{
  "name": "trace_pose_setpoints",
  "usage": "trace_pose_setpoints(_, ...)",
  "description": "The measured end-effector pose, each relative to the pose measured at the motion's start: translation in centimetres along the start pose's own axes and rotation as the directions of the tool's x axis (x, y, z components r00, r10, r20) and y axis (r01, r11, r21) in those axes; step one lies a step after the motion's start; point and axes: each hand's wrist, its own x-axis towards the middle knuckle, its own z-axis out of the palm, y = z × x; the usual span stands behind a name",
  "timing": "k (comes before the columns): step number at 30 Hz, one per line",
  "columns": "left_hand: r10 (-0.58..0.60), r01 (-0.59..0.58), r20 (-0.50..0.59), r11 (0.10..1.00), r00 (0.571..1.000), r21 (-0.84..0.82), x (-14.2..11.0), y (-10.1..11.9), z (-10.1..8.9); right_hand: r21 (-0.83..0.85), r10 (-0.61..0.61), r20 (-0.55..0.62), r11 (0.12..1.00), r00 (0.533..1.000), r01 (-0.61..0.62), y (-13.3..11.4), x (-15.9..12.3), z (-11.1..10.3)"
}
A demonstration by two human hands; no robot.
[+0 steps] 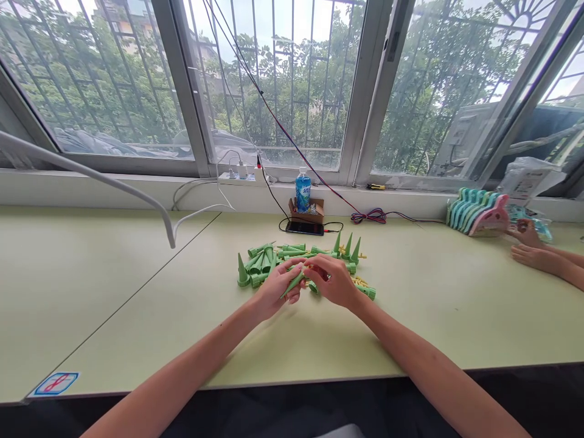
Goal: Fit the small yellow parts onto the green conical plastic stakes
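My left hand [278,286] is closed around a green cone-shaped plastic piece [293,283] held at a slant. My right hand [333,280] meets it from the right, fingers pinched at the cone's upper end on something small I cannot make out. Just behind both hands lies a pile of several green cones [274,258], some upright, some on their sides, with small yellow parts [360,281] scattered at the pile's right. All of it rests on a pale green table [137,292].
A phone [304,227], a small cardboard box [306,213] and a blue bottle [303,190] stand at the back by the window, with cables. At the far right another person's hands [529,246] work beside a stack of coloured plastic pieces [477,212]. A white lamp arm [91,176] crosses the left.
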Motion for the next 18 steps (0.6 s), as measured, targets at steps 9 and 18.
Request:
trace_pose_setpoints(9, 0.012, -0.012, -0.022, 0.999, 1.000, 0.033, -0.14, -0.10, 0.21, -0.064, -0.046, -0.016, 0.997, 0.999, 0.045, -0.18, 0.04, 0.25)
trace_pose_setpoints(18, 0.042, -0.042, -0.014, 0.999, 0.999, 0.035, -0.17, -0.36, 0.18, -0.109, -0.092, -0.024, 0.990, 0.995, 0.089, -0.07, -0.01, 0.37)
